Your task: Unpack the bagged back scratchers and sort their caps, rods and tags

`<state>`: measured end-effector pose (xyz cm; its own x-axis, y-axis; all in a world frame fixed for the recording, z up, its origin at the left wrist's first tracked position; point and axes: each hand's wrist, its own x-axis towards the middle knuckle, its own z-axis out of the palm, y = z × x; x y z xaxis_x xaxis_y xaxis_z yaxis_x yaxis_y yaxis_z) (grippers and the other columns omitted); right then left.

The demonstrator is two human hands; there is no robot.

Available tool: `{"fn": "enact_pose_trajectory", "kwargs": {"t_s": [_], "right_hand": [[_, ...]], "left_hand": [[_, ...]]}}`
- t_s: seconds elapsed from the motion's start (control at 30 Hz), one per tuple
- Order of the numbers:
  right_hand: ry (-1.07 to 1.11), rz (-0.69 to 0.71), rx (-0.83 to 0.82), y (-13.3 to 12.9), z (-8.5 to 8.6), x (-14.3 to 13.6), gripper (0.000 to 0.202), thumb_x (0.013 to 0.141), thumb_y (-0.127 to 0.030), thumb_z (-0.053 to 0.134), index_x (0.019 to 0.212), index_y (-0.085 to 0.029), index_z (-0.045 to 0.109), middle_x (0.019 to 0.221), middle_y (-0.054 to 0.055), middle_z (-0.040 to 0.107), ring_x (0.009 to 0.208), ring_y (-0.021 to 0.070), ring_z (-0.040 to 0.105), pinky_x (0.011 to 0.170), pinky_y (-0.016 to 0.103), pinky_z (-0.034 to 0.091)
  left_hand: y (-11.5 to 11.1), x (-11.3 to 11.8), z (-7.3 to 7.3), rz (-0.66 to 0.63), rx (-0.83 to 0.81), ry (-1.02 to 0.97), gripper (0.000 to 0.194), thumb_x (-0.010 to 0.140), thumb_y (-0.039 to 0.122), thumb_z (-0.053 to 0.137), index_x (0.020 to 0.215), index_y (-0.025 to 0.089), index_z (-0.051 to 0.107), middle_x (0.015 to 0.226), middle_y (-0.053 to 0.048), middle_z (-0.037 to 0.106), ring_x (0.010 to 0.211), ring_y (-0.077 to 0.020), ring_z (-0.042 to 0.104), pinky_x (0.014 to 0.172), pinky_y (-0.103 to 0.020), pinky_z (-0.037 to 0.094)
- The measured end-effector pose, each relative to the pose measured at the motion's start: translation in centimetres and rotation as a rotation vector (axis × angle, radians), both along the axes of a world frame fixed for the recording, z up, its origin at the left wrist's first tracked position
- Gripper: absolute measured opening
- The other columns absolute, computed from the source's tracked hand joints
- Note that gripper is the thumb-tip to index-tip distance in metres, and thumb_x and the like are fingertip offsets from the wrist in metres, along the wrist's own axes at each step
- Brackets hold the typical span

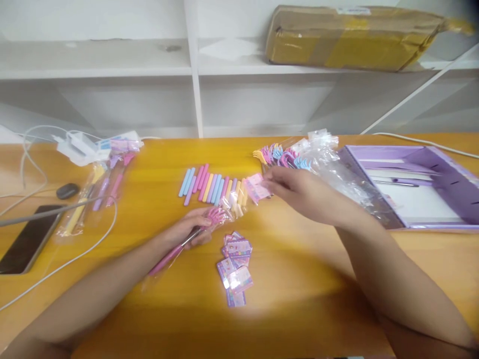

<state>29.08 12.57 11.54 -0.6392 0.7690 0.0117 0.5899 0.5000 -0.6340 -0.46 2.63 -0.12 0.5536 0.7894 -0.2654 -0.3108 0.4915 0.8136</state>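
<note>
1. Head view: the wooden surface [299, 289] spreads beneath both grips. Its glare could hide a see-through wrapper, making one easy to miss.
2. Purple box [464, 204], off to the right of the right grip, holds papers and a pen. The right forearm reaches past its near side; a wide elbow swing could nudge it.
3. Clear bags [325, 154] lie beyond the right grip, crumpled against claw-ended sticks [279, 155]. Slippery plastic could snag on the claws and drag several along.
4. Wrapped pink stick [175, 249] is pinched near its claw end by the left grip [196, 229], fingers closed on the film. Held so near one end, it could tip or slide inside its sleeve.
5. Short coloured tubes [205, 187] form a loose row just beyond the left grip. Being round, they could roll if a knuckle or the claw brushes them; a clear wrapper touches the right end.
6. Small cards [239, 249] sit in a slanting pile on the near side, between the grips. A trailing sleeve of film could scatter them.
7. Pink card [257, 188] is pinched at its edge by the right grip [299, 192]. Thin and glossy, it could slip or bend if squeezed hard.
</note>
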Motion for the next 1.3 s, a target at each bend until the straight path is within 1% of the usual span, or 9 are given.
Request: {"fn": "enact_pose_trajectory", "kwargs": {"t_s": [0.17, 0.4, 0.5, 0.63, 0.8, 0.93, 1.17, 1.23, 1.3], "right_hand": [[-0.106, 0.313, -0.222, -0.3, 0.7, 0.5, 0.037, 0.109, -0.05, 0.05, 0.097, -0.021, 0.07, 0.087, 0.004, 0.071, 0.074, 0.0172, 0.061, 0.068, 0.029, 0.043], [-0.202, 0.496, -0.229, -2.1, -3.2, -2.7, 0.031, 0.107, -0.045, 0.059, 0.114, -0.02, 0.077, 0.1, 0.008, 0.078, 0.08, 0.0188, 0.066, 0.07, 0.029, 0.046], [-0.061, 0.405, -0.271, -2.7, -4.3, -4.1, 0.041, 0.106, -0.055, 0.059, 0.118, -0.019, 0.073, 0.094, 0.006, 0.076, 0.075, 0.018, 0.062, 0.069, 0.03, 0.046], [0.324, 0.232, -0.34, -3.5, -5.7, -5.9, 0.047, 0.11, -0.059, 0.049, 0.101, -0.019, 0.071, 0.093, 0.004, 0.073, 0.08, 0.0173, 0.062, 0.075, 0.031, 0.049], [0.772, -0.213, -0.023, -3.9, -5.6, -5.1, 0.05, 0.111, -0.057, 0.05, 0.076, -0.021, 0.058, 0.062, -0.003, 0.046, 0.056, 0.0119, 0.04, 0.056, 0.029, 0.035], [0.819, -0.148, 0.167, -3.7, -3.4, -3.4, 0.047, 0.111, -0.045, 0.057, 0.07, -0.021, 0.058, 0.059, -0.003, 0.044, 0.053, 0.0113, 0.042, 0.054, 0.029, 0.034], [1.143, -0.354, 0.339, -1.5, -1.3, -2.1, 0.034, 0.108, -0.044, 0.063, 0.079, -0.026, 0.062, 0.059, -0.004, 0.036, 0.046, 0.0116, 0.029, 0.044, 0.029, 0.021], [1.219, -0.381, 0.356, -1.1, -1.3, -1.9, 0.029, 0.108, -0.044, 0.063, 0.084, -0.028, 0.063, 0.066, -0.002, 0.043, 0.051, 0.013, 0.037, 0.046, 0.029, 0.029], [1.097, -0.293, 0.206, -1.2, -1.6, -2.2, 0.022, 0.107, -0.046, 0.064, 0.092, -0.029, 0.066, 0.078, 0.0, 0.054, 0.064, 0.0158, 0.053, 0.056, 0.031, 0.043]], "left_hand": [[0.5, 0.1, -0.2, 0.07, 0.05, -0.118, 0.025, 0.098, 0.035, 0.064, 0.111, 0.014, 0.067, 0.042, 0.007, 0.052, 0.025, -0.0086, 0.031, 0.038, -0.021, 0.03], [0.2, 0.6, 0.5, 0.076, 0.045, -0.084, 0.022, 0.102, 0.038, 0.065, 0.1, 0.017, 0.061, 0.046, 0.007, 0.053, 0.028, -0.0074, 0.034, 0.041, -0.021, 0.032], [-0.2, 0.4, 0.2, 0.037, 0.005, -0.029, 0.031, 0.103, 0.048, 0.066, 0.099, 0.018, 0.06, 0.054, 0.004, 0.06, 0.034, -0.0095, 0.045, 0.041, -0.021, 0.035], [-0.2, 0.0, -0.3, -0.153, -0.051, -0.028, 0.054, 0.098, 0.068, 0.066, 0.098, 0.014, 0.065, 0.067, -0.005, 0.071, 0.043, -0.0147, 0.06, 0.042, -0.023, 0.042], [0.0, 0.1, -0.5, -0.316, -0.033, -0.206, 0.066, 0.097, 0.078, 0.059, 0.106, 0.013, 0.069, 0.077, -0.011, 0.076, 0.054, -0.0202, 0.068, 0.051, -0.028, 0.049], [0.1, 0.2, -0.6, -0.403, -0.035, -0.265, 0.074, 0.1, 0.082, 0.041, 0.11, 0.013, 0.066, 0.08, -0.013, 0.075, 0.054, -0.0221, 0.066, 0.048, -0.029, 0.044], [0.2, -0.1, 0.0, -0.442, 0.016, -0.149, 0.076, 0.1, 0.083, 0.036, 0.105, 0.013, 0.064, 0.076, -0.005, 0.064, 0.043, -0.0136, 0.05, 0.038, -0.027, 0.031], [0.1, -0.3, 0.3, -0.44, 0.043, -0.079, 0.074, 0.1, 0.083, 0.037, 0.107, 0.014, 0.064, 0.073, -0.002, 0.06, 0.041, -0.0103, 0.039, 0.037, -0.026, 0.025], [0.0, -0.5, 0.3, -0.446, 0.05, -0.023, 0.073, 0.1, 0.083, 0.038, 0.108, 0.014, 0.063, 0.071, 0.0, 0.057, 0.042, -0.0092, 0.031, 0.038, -0.026, 0.021]]}}
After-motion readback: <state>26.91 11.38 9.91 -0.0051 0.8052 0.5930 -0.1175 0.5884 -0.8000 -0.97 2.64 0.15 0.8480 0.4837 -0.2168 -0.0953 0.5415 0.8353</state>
